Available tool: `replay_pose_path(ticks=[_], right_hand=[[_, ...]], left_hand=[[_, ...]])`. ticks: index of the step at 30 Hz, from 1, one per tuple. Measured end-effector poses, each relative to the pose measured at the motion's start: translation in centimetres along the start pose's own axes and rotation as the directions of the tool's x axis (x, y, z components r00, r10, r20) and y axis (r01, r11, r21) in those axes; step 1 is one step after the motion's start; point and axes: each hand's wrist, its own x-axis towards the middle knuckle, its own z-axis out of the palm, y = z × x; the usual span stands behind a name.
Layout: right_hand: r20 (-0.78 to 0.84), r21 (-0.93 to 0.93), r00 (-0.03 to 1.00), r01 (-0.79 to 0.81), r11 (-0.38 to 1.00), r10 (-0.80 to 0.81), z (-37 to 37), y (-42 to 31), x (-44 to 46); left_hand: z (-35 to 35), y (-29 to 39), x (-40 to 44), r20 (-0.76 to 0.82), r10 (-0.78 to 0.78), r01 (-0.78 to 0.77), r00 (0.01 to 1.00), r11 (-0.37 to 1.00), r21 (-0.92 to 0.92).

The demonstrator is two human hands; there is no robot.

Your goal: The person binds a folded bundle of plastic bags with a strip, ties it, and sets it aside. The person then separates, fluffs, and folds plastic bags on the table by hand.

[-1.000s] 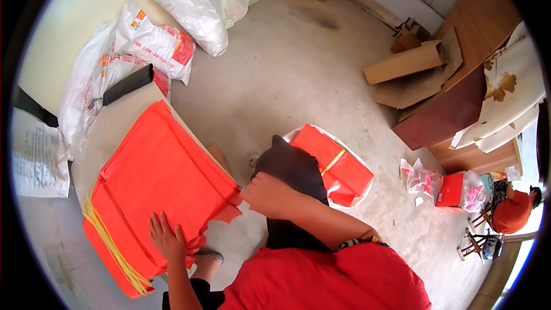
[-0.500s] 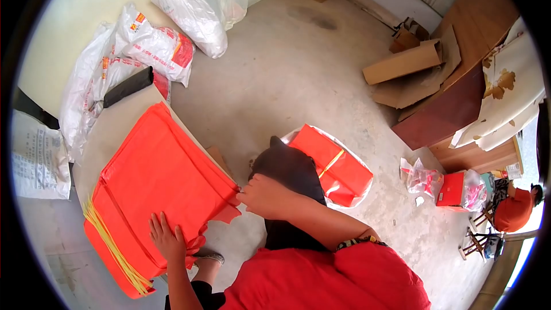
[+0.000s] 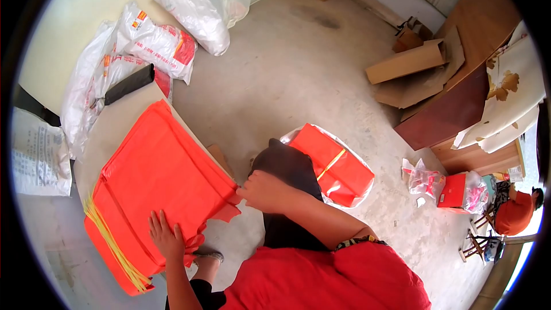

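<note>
A stack of red plastic sheets or bags point(image 3: 160, 166) is spread over the table to my left, its near-right edge ragged and hanging past the tabletop. My left hand point(image 3: 166, 236) lies flat on the stack with fingers spread. At the right corner of the stack, my right hand point(image 3: 259, 190) is closed, its fingertips pinching the edge of a red sheet. A bundle of yellow strings point(image 3: 117, 250) runs across the stack's near-left end. The fingertips of my right hand are partly hidden.
Beside my knee, a tied red bundle point(image 3: 336, 163) rests in white wrapping on the floor. A black roll point(image 3: 130, 84) lies at the table's point(image 3: 112, 126) far end. White sacks point(image 3: 152, 46) stand beyond, cardboard boxes point(image 3: 407, 62) at right. Another person point(image 3: 513, 212) sits far right.
The view has shifted very slightly. Both hands keep nearly the same places on the red stack.
</note>
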Motion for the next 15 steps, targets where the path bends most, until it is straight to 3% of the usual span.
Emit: replay_pose_path(ticks=[6, 9, 12, 15], right_hand=[[0.04, 0.006, 0.999, 0.008, 1.0, -0.008, 1.0, 0.3, 1.2], [0.082, 0.004, 0.997, -0.008, 1.0, 0.007, 2.0, 0.8, 1.7], [0.103, -0.027, 0.994, -0.016, 1.0, 0.019, 2.5, 1.5, 1.8], [0.09, -0.032, 0.995, -0.028, 0.999, 0.031, 1.9, 1.9, 1.1]], left_hand=[[-0.2, -1.0, 0.2, -0.034, 0.093, -0.095, 0.995, 0.993, -0.068], [-1.8, -1.9, 1.4, 0.114, 0.049, -0.018, 0.992, 0.967, -0.253], [-1.5, -3.0, 1.6, 0.0, -0.08, 0.077, 0.997, 0.958, -0.276], [-2.3, -2.6, 1.6, 0.089, -0.242, 0.239, 0.966, 0.97, 0.041]])
